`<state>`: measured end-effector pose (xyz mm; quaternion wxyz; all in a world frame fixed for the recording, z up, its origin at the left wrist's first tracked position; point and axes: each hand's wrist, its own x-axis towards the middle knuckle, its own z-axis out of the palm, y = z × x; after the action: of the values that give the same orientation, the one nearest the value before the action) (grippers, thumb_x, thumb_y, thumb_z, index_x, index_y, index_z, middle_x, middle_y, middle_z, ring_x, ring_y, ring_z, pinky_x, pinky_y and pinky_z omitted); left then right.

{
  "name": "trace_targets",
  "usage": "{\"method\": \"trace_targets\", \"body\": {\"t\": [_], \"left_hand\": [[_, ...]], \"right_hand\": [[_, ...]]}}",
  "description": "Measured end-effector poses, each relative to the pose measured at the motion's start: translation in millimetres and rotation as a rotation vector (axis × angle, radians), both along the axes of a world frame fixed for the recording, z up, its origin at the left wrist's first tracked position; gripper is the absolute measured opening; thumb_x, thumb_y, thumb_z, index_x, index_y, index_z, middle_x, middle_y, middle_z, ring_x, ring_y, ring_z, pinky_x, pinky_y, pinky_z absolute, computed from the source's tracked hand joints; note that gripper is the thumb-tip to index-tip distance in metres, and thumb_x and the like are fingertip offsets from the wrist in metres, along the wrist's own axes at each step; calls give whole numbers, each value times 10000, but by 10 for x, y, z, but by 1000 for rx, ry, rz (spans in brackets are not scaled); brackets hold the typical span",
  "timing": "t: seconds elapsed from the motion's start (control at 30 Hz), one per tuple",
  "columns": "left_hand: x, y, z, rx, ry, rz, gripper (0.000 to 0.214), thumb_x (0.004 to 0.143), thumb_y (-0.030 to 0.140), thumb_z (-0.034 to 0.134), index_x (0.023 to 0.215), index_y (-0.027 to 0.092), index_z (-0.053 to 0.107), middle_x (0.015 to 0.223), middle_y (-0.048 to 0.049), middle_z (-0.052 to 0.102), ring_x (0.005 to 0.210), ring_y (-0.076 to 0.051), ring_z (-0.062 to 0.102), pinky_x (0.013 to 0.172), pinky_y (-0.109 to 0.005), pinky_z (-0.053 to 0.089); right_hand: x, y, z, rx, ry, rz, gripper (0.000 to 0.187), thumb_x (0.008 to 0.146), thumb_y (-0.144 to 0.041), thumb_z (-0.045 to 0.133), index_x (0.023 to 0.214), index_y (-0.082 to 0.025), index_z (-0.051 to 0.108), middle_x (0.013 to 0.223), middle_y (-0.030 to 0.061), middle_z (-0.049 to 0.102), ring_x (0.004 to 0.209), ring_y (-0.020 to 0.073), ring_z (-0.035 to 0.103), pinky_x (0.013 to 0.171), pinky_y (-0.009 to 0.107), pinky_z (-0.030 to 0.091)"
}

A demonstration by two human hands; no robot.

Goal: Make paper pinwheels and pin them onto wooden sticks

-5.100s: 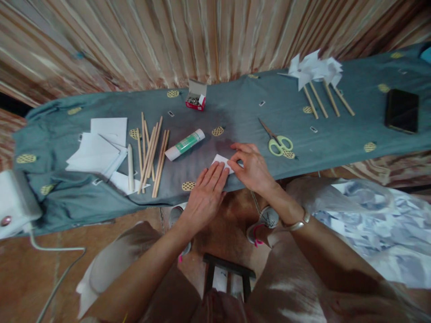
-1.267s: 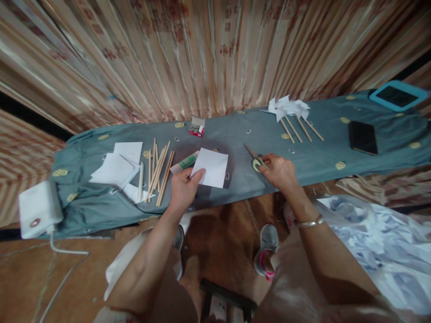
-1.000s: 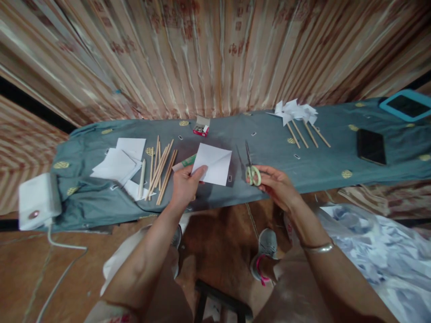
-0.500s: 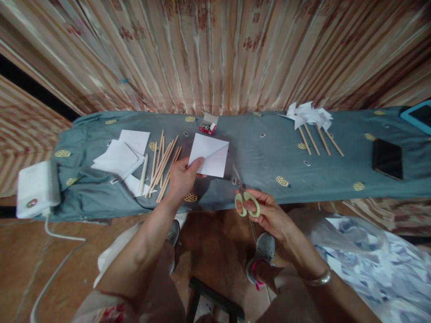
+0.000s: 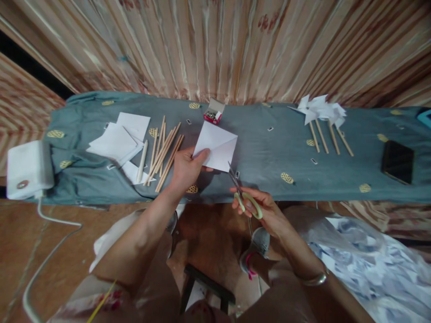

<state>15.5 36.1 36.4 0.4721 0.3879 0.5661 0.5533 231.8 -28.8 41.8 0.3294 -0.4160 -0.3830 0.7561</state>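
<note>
A square of white paper with diagonal creases is pinched at its lower left side by my left hand, thumb on top. My right hand holds scissors with pale green handles, fingers through the loops. Their blades point up at the paper's lower right corner, slightly parted; whether they touch it I cannot tell. Left of my left hand lie several wooden sticks. Beyond the paper stands a small open red box with small metal pieces in it.
More white paper sheets and a white rod lie on the left. Paper pinwheels on sticks rest at the back right, near a black phone. A white device with a cable sits at the left end. A plastic bag of white paper pieces stands lower right.
My right hand has brought the scissors up to the paper's lower right corner, and the blades have opened a little. The paper has turned slightly. The camera view has shifted.
</note>
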Motion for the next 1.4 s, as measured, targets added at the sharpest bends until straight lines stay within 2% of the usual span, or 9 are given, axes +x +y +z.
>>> {"method": "trace_targets", "body": {"t": [0.23, 0.67, 0.9, 1.4], "left_hand": [[25, -17, -31, 14, 21, -5, 291, 689, 384, 726, 776, 108, 701, 691, -8, 627, 591, -142, 604, 480, -272, 578], [29, -47, -6, -7, 34, -13, 285, 701, 381, 723, 765, 106, 689, 660, -3, 595, 590, -143, 586, 482, -281, 573], [46, -58, 39, -6, 40, -28, 291, 670, 387, 706, 749, 108, 676, 644, 9, 585, 563, -122, 562, 460, -253, 559], [44, -60, 22, -1, 52, -41, 280, 679, 384, 699, 734, 112, 671, 638, 7, 578, 577, -133, 568, 473, -264, 564]], "right_hand": [[-32, 5, -11, 26, -26, -6, 390, 656, -470, 862, 977, -264, 783, 704, 0, 688, 570, 112, 575, 522, 257, 479], [-41, -1, -28, 25, -35, 0, 356, 688, -455, 849, 986, -272, 782, 691, -8, 654, 572, 103, 560, 529, 253, 487], [-39, -3, -37, 24, -45, 8, 395, 699, -457, 843, 1011, -227, 767, 702, -5, 647, 588, 89, 564, 532, 224, 486], [-25, -6, -43, 28, -73, 12, 377, 712, -435, 833, 1017, -224, 767, 703, -4, 652, 590, 91, 562, 533, 231, 500]]}}
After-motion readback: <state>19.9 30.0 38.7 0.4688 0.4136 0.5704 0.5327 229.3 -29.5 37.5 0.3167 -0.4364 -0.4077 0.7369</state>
